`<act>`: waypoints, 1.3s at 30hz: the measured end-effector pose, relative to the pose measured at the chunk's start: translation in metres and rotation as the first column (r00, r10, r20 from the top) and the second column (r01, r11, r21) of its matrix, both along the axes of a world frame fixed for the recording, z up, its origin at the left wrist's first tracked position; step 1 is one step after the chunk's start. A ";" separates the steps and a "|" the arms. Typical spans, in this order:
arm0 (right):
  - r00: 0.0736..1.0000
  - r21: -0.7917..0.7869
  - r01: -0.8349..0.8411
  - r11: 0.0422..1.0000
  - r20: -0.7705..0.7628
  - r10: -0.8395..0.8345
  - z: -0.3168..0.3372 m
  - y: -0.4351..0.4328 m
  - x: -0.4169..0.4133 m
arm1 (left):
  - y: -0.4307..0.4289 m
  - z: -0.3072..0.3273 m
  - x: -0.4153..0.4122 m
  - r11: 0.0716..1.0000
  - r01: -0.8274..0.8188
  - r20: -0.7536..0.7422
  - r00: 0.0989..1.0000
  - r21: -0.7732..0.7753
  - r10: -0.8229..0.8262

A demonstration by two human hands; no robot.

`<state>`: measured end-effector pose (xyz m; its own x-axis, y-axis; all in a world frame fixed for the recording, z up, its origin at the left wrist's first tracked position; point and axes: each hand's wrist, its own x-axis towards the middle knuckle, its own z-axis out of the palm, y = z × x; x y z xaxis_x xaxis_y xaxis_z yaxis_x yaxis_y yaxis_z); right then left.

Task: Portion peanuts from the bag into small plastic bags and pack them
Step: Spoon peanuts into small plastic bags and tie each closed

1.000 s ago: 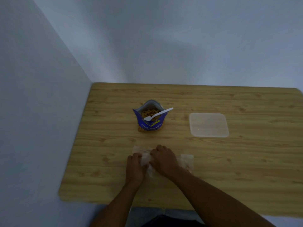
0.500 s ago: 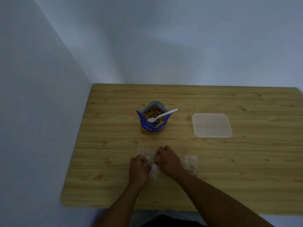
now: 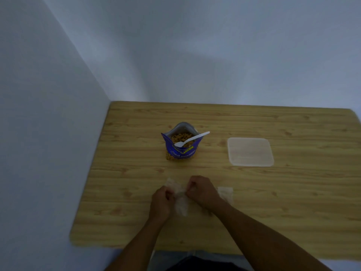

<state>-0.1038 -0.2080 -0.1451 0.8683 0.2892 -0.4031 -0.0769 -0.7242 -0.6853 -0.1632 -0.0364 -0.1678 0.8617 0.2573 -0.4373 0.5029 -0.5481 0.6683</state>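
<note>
Clear small plastic bag [image 3: 180,200] pinched between curled left hand [image 3: 161,202] and right hand [image 3: 203,192], both hands closed.

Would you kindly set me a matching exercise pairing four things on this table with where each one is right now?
Things:
1. white plastic spoon
2. clear plastic lid
3. small plastic bag
4. peanut bag

Places:
A. flat on the table, right of the peanut bag
B. standing open near the middle of the table
C. bowl inside the peanut bag, handle sticking out to the right
D. pinched between the left hand and right hand near the front edge

Pairs: 1-C, 2-A, 3-D, 4-B
</note>
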 end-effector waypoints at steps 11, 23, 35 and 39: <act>0.997 0.290 0.077 0.954 0.001 -0.081 0.070 -0.027 0.039 | -0.025 0.069 0.041 0.971 0.073 0.233 0.972 -0.228 -0.018; 0.970 0.499 0.126 0.857 0.118 -0.212 0.120 -0.038 0.070 | -0.030 0.129 0.091 0.901 0.041 0.330 0.937 -0.431 0.115; 0.922 0.464 0.028 0.885 0.330 -0.202 0.132 -0.042 0.089 | -0.039 0.145 0.105 0.868 0.054 0.300 0.948 -0.494 0.111; 0.888 0.411 0.020 0.911 0.412 -0.205 0.132 -0.042 0.085 | -0.038 0.145 0.105 0.890 0.038 0.304 0.946 -0.453 0.115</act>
